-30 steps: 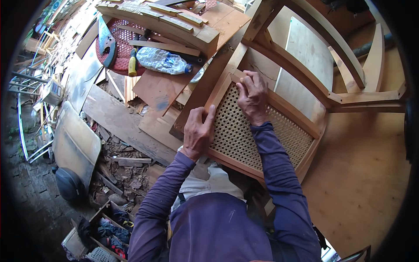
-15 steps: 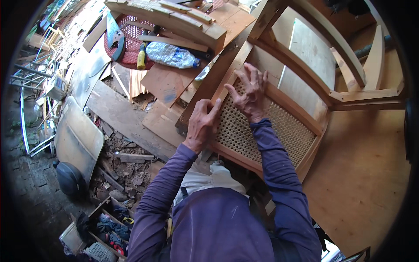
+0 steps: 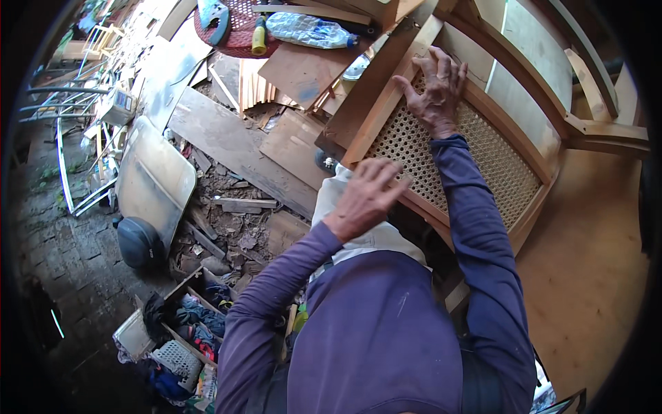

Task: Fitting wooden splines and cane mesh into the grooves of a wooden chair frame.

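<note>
A wooden chair frame (image 3: 383,124) with a woven cane panel (image 3: 493,162) lies before me, partly on a large brown board. My right hand (image 3: 438,96) rests at the panel's far left corner. Its fingers are spread, with the tips by the wooden rail and no object in them. Over the near left corner of the frame is my left hand (image 3: 365,196), its fingers loosely stretched out and slightly bent. I see nothing held in it, and whether it touches the wood I cannot tell.
A yellow-handled tool (image 3: 258,38), a plastic bottle (image 3: 310,30) and a blue saw handle (image 3: 214,21) lie on a red woven surface. Boards (image 3: 227,148) and wood scraps cover the floor at left. A box of clothes (image 3: 196,314) stands at lower left.
My left hand has come off the frame's left rail and moved nearer my body, its fingers loosening. The right hand stays at the panel's corner. The whole view has shifted.
</note>
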The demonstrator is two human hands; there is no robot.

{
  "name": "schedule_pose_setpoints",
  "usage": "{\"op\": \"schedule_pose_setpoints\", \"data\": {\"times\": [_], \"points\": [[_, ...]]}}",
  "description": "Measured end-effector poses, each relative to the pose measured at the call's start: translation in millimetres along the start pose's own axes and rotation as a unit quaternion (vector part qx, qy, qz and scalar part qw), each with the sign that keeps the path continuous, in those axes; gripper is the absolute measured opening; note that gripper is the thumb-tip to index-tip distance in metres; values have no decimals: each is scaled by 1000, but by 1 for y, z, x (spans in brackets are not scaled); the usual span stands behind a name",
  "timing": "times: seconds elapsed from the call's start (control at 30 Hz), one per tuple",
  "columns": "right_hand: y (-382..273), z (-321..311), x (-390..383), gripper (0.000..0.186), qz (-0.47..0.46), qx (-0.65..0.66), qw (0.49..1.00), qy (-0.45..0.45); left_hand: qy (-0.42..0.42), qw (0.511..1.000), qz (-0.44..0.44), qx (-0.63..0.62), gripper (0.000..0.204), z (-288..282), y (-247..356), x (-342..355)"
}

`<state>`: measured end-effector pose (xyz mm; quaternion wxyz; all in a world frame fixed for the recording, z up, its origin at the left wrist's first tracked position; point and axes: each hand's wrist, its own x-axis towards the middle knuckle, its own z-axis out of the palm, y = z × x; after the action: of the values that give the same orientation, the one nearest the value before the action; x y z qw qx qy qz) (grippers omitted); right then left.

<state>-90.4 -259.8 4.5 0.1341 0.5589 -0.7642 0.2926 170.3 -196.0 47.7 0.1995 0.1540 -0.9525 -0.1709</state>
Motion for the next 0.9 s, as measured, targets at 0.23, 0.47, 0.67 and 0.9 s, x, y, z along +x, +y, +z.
{"op": "schedule_pose_setpoints", "data": {"times": [0.23,0.47,0.67,0.9], "points": [[0,1,1,53,-3,-4,1000,-1,20,997,-64,-46,38,33,19,-13],[6,10,2,54,-28,-13,999,17,75,992,-68,-79,33,44,17,-18],[18,16,1,60,-38,-23,998,34,166,970,-172,-52,36,8,-25,4],[9,14,4,58,-29,-19,999,36,-87,970,-217,67,46,-13,-69,73]]}}
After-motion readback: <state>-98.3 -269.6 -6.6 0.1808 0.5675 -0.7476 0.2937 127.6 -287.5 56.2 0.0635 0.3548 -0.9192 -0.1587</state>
